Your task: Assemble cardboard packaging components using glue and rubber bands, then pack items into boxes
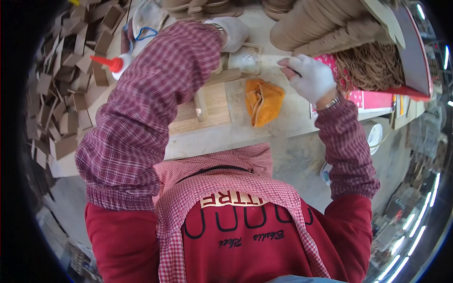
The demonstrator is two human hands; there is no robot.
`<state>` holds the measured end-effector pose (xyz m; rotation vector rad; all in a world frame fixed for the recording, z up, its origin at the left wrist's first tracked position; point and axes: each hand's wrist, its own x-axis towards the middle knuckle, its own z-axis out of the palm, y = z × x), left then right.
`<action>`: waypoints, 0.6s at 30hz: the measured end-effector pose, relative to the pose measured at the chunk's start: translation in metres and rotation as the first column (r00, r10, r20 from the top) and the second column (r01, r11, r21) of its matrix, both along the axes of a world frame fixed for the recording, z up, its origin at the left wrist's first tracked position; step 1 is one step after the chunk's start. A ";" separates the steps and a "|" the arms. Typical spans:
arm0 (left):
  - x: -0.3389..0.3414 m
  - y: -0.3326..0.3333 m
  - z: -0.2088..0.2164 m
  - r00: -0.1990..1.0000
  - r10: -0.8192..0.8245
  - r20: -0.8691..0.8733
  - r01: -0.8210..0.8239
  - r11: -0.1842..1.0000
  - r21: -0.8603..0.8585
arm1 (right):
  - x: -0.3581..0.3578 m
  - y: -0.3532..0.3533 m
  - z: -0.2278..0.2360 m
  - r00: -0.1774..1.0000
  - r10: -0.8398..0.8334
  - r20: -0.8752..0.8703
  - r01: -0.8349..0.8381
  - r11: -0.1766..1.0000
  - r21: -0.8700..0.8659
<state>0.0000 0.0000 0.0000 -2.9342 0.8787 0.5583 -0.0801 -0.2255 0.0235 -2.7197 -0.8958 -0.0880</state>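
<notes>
My left hand (pixel 234 34), in a white glove, reaches across to the far side of the work table, and its fingers are hidden. Just beside it lies a small shallow tray (pixel 255 67) with a whitish substance in it. My right hand (pixel 311 78), gloved with bare fingertips, is closed in a pinch around a thin dark thing too small to name. An orange folded cloth (pixel 264 101) rests on the table between my arms. To its left is a light wooden board (pixel 217 106) with a narrow strip (pixel 199 106) on top.
Stacked brown flat pieces (pixel 316 23) stand at the far right, beside a box (pixel 415 52) and a heap of thin brown rings (pixel 373 68). On the left are a white bottle with a red nozzle (pixel 113 62) and a large pile of brown pieces (pixel 66 89).
</notes>
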 end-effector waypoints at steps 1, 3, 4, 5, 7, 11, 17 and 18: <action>0.000 0.000 0.003 1.000 0.002 -0.021 -0.002 1.000 0.002 | 0.008 0.015 -0.005 0.999 0.028 0.047 -0.024 0.997 -0.075; -0.002 0.002 0.007 0.998 0.036 -0.051 -0.038 0.999 -0.031 | 0.026 0.038 -0.008 0.992 0.096 0.083 -0.079 0.980 -0.184; -0.003 0.003 0.008 0.999 0.013 -0.043 -0.013 1.000 -0.007 | 0.034 0.047 -0.009 0.994 0.104 0.029 -0.090 0.947 -0.308; -0.003 0.004 0.010 0.999 -0.013 -0.036 0.013 1.000 0.019 | 0.041 0.055 -0.009 0.994 0.102 -0.023 -0.103 0.899 -0.426; -0.004 0.006 0.009 0.998 -0.050 -0.027 0.050 0.999 0.000 | 0.051 0.062 -0.011 0.988 0.144 -0.063 -0.156 0.853 -0.498; -0.003 0.006 0.009 0.995 -0.089 -0.034 0.088 0.996 -0.024 | 0.057 0.070 -0.017 0.974 0.223 -0.045 -0.203 0.760 -0.617; -0.001 0.004 -0.010 0.999 0.000 0.033 0.005 0.990 -0.141 | 0.063 0.087 -0.012 0.963 0.245 -0.110 -0.255 0.702 -0.665; 0.001 0.003 -0.014 1.000 0.002 0.031 0.003 0.990 -0.143 | 0.062 0.088 -0.012 0.967 0.222 -0.123 -0.245 0.689 -0.682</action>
